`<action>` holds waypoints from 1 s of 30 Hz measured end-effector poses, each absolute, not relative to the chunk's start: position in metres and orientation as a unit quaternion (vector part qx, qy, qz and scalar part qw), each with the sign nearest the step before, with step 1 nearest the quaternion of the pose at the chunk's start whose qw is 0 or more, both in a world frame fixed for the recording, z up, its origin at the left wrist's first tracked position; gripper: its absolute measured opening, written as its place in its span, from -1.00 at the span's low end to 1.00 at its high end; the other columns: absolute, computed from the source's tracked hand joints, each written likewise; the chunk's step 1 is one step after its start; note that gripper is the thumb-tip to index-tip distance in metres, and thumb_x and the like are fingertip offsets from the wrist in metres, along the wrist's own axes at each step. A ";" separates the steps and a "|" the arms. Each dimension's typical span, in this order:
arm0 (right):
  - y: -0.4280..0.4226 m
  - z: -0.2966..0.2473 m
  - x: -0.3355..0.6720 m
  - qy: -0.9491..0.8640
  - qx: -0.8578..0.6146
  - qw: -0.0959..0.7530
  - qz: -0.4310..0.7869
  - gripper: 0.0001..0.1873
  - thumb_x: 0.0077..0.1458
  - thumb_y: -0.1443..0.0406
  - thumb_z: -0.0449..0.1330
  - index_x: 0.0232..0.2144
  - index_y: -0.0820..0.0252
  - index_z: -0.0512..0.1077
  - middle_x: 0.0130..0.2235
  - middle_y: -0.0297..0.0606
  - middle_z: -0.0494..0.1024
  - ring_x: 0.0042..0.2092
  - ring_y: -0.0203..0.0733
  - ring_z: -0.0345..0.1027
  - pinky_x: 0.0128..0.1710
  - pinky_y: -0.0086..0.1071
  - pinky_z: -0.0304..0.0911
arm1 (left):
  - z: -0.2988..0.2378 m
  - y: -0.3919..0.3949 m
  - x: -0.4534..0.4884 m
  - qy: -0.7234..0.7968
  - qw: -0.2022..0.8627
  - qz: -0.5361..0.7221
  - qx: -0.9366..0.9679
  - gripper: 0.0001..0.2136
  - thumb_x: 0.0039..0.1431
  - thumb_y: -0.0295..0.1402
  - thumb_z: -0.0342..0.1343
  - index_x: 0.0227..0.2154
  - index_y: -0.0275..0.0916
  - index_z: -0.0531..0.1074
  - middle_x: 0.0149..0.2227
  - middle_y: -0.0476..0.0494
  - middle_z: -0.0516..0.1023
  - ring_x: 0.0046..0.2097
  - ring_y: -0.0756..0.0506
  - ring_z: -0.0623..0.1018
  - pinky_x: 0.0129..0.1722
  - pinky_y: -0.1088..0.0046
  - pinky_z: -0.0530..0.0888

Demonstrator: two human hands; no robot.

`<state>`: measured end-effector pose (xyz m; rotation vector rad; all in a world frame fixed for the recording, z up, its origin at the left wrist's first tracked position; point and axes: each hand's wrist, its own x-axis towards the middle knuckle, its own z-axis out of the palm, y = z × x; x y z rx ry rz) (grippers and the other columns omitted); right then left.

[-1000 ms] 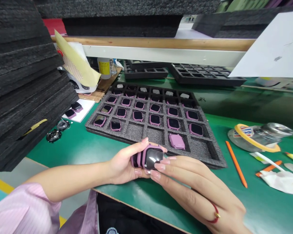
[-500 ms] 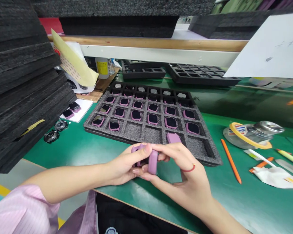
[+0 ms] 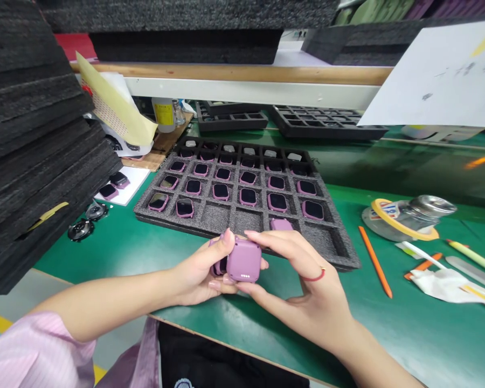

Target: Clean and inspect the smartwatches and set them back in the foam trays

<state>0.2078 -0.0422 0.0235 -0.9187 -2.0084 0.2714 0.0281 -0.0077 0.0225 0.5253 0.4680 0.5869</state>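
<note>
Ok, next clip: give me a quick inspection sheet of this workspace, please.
surface: green work mat on a bench.
job's things: pink square watch case held in both hands; grey foam tray with pink-framed watch units in most cells.
clutter: orange stick, yellow tape ring, white cloth.
grippers: left hand grips the case from its left side; right hand pinches it from the right, with a red band on one finger.
cables: nothing seen.
surroundings: stacked black foam sheets at left, black trays behind, white paper sheet hanging above.
</note>
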 end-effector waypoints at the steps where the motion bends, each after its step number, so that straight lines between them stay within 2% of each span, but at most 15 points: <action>1: -0.041 0.024 0.208 -0.817 -0.365 0.435 0.104 -0.42 0.15 0.31 0.36 0.19 0.14 0.33 0.01 -0.12 0.56 -0.01 -0.12 0.46 0.01 -0.25 0.43 | 0.022 -0.008 0.028 0.232 0.895 0.284 0.254 -0.51 -0.13 -0.05 0.50 -0.34 -0.38 0.54 -0.40 -0.14 0.59 -0.66 0.21 0.19 -0.73 0.67 -0.04; 5: -0.036 0.033 0.220 -0.824 -0.382 0.415 0.044 -0.53 0.14 0.31 0.34 0.09 0.18 0.40 -0.07 -0.12 0.59 -0.05 -0.08 0.50 0.00 -0.18 0.44 | 0.022 -0.007 0.028 0.263 0.878 0.305 0.257 -0.53 -0.11 -0.09 0.51 -0.32 -0.34 0.49 -0.48 -0.06 0.52 -0.61 0.18 0.28 -0.69 0.71 0.04; 9: -0.026 0.037 0.264 -0.769 -0.496 0.402 -0.030 -0.66 0.13 0.20 0.32 -0.04 0.15 0.48 -0.12 -0.10 0.63 -0.10 0.04 0.54 -0.08 -0.07 0.47 | 0.023 -0.005 0.025 0.307 0.861 0.325 0.241 -0.59 -0.12 -0.27 0.52 -0.29 -0.30 0.46 -0.36 -0.12 0.61 -0.57 0.16 0.35 -0.67 0.72 0.06; 11: -0.022 0.030 0.293 -0.746 -0.550 0.374 -0.029 -0.67 0.15 0.13 0.29 -0.06 0.13 0.50 -0.11 -0.10 0.64 -0.09 0.10 0.55 -0.06 0.03 0.46 | 0.024 -0.004 0.023 0.317 0.854 0.329 0.248 -0.59 -0.09 -0.24 0.49 -0.25 -0.30 0.48 -0.33 -0.15 0.63 -0.59 0.14 0.36 -0.67 0.67 0.10; 14: -0.018 0.013 0.331 -0.746 -0.584 0.320 0.012 -0.61 0.17 0.05 0.26 -0.04 0.10 0.54 -0.01 -0.08 0.63 0.01 0.16 0.53 0.07 0.16 0.41 | 0.025 -0.006 0.021 0.330 0.841 0.329 0.275 -0.62 0.02 -0.09 0.38 -0.29 -0.30 0.48 -0.39 -0.17 0.64 -0.61 0.10 0.37 -0.64 0.62 0.16; 17: -0.017 0.003 0.346 -0.756 -0.585 0.285 0.071 -0.59 0.23 0.03 0.22 0.03 0.04 0.55 0.18 -0.09 0.54 0.16 0.17 0.46 0.18 0.22 0.33 | 0.026 -0.008 0.021 0.324 0.834 0.324 0.309 -0.66 0.08 -0.09 0.33 -0.37 -0.30 0.47 -0.42 -0.13 0.61 -0.62 0.13 0.31 -0.61 0.62 0.16; 19: -0.018 0.008 0.338 -0.744 -0.585 0.312 0.080 -0.62 0.27 0.07 0.20 0.06 0.01 0.54 0.21 -0.12 0.52 0.21 0.13 0.43 0.22 0.19 0.30 | 0.026 -0.009 0.023 0.309 0.836 0.320 0.322 -0.65 0.11 -0.07 0.33 -0.35 -0.31 0.51 -0.40 -0.10 0.59 -0.62 0.16 0.27 -0.62 0.63 0.13; 23: -0.024 0.036 0.288 -0.745 -0.524 0.402 0.092 -0.75 0.28 0.15 0.23 -0.01 -0.01 0.53 0.03 -0.20 0.63 0.11 -0.02 0.50 0.17 -0.01 0.40 | 0.024 -0.005 0.025 0.288 0.856 0.313 0.293 -0.51 0.13 0.08 0.27 -0.29 -0.37 0.57 -0.40 -0.17 0.57 -0.59 0.14 0.32 -0.64 0.64 0.13; 25: -0.029 0.049 0.258 -0.788 -0.458 0.390 0.130 -0.74 0.21 0.16 0.32 -0.05 0.01 0.49 0.04 -0.21 0.61 0.09 -0.07 0.51 0.12 -0.11 0.44 | 0.021 -0.002 0.025 0.276 0.869 0.311 0.270 -0.51 0.10 0.06 0.29 -0.29 -0.39 0.58 -0.41 -0.19 0.57 -0.59 0.11 0.36 -0.65 0.64 0.15; 28: -0.033 0.058 0.223 -0.846 -0.386 0.333 0.158 -0.58 0.06 0.22 0.45 -0.07 0.07 0.43 0.12 -0.12 0.53 0.15 -0.04 0.45 0.13 -0.16 0.43 | 0.018 -0.001 0.024 0.260 0.880 0.311 0.249 -0.53 0.06 0.05 0.34 -0.36 -0.37 0.55 -0.43 -0.14 0.55 -0.60 0.11 0.37 -0.67 0.64 0.16; 30: -0.032 0.056 0.211 -0.857 -0.368 0.328 0.151 -0.64 0.05 0.31 0.45 -0.15 0.12 0.41 0.05 -0.12 0.53 0.10 -0.05 0.46 0.08 -0.19 0.44 | 0.018 -0.001 0.024 0.250 0.885 0.310 0.243 -0.49 0.04 0.09 0.34 -0.41 -0.37 0.53 -0.44 -0.11 0.52 -0.62 0.14 0.34 -0.67 0.66 0.16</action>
